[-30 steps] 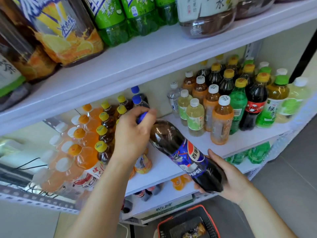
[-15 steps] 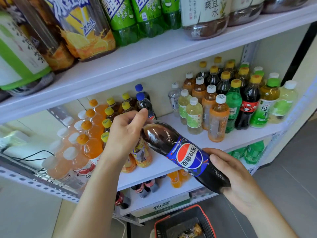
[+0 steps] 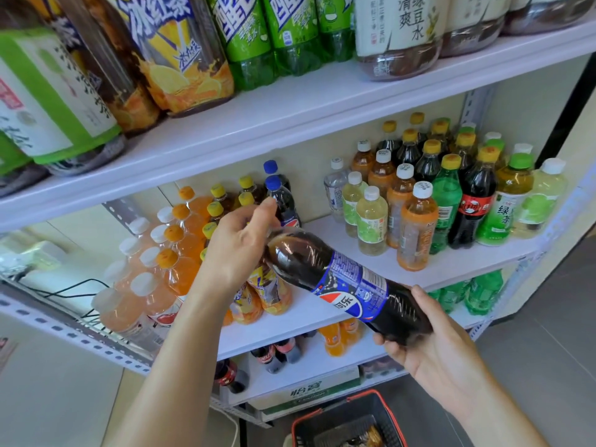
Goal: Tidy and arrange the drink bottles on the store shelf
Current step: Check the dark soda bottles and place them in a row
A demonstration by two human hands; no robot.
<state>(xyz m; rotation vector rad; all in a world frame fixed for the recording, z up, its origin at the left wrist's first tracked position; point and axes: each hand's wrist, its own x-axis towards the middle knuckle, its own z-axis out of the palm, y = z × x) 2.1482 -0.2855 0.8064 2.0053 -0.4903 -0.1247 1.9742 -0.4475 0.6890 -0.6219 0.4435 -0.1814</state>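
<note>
A dark cola bottle [image 3: 342, 282] with a blue Pepsi label lies tilted in front of the middle shelf [image 3: 325, 227], neck toward the upper left. My left hand [image 3: 238, 250] grips its neck end and hides the cap. My right hand [image 3: 429, 350] cups the bottle's base from below. Two blue-capped cola bottles [image 3: 280, 201] stand at the back of the shelf, just behind my left hand's fingertips.
Orange and yellow-capped bottles [image 3: 180, 250] crowd the shelf's left part. Mixed tea, green soda and cola bottles [image 3: 448, 195] stand at the right. Large bottles [image 3: 245, 37] fill the upper shelf. A red-rimmed basket [image 3: 348, 421] sits on the floor below.
The bottle has turned in my hands, so the logo now faces down and the label's back shows. Both hands keep their hold. The camera has shifted slightly.
</note>
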